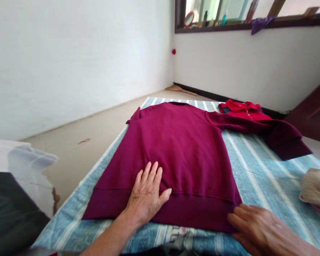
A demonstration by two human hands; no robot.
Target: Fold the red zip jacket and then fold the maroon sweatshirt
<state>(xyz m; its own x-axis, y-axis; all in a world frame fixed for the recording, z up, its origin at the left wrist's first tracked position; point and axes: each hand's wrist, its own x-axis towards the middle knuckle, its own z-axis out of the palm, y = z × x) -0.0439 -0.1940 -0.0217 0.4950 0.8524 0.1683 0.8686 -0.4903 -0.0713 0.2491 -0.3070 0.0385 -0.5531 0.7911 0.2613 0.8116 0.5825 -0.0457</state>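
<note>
A maroon long-sleeved sweatshirt [181, 149] lies spread flat, its hem toward me and its neckline at the far end. Its right-hand sleeve stretches out to the side, while the left-hand sleeve appears folded under or behind the body. My left hand [146, 193] rests flat on the lower part, just above the hem band, with fingers stretched. At the hem's right corner, my right hand [258, 224] has its fingers closed on the fabric edge, slightly blurred. Beneath the garment is a blue and white striped cloth [245, 160].
A folded red garment [245, 110] with a zip lies beyond the sleeve. A beige knitted item [316, 186] sits at the right edge. White translucent plastic [29, 167] and a black item [10, 217] are at the left. White walls [82, 53] meet at the far corner.
</note>
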